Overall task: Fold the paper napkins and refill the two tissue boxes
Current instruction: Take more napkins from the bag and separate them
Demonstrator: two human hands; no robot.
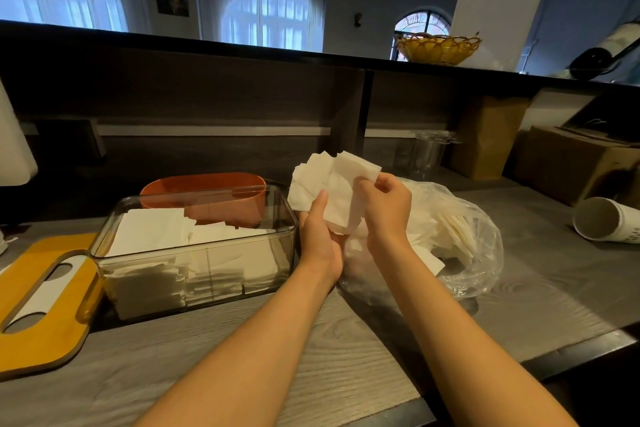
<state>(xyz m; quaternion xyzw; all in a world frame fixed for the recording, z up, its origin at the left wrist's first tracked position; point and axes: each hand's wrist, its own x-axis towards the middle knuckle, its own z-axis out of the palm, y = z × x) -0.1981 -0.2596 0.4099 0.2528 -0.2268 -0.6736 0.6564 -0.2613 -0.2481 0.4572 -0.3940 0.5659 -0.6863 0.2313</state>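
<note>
From the head camera we see our left hand (320, 236) curled round the lower edge of a loose bunch of white paper napkins (329, 184), thumb lying up the front sheet, while our right hand (384, 208) pinches the top sheet's right corner between thumb and fingertips. The bunch is held above the grey wooden counter (311, 350), between the clear tissue box (197, 250) and a clear plastic bag (460, 246) holding more napkins. The clear box stands open, with folded napkins stacked in rows inside (well filled, as far as we can judge). Just behind it stands an orange tissue box (204, 187); we cannot see inside it. A yellow slotted lid (41, 308) lies flat to the left.
</note>
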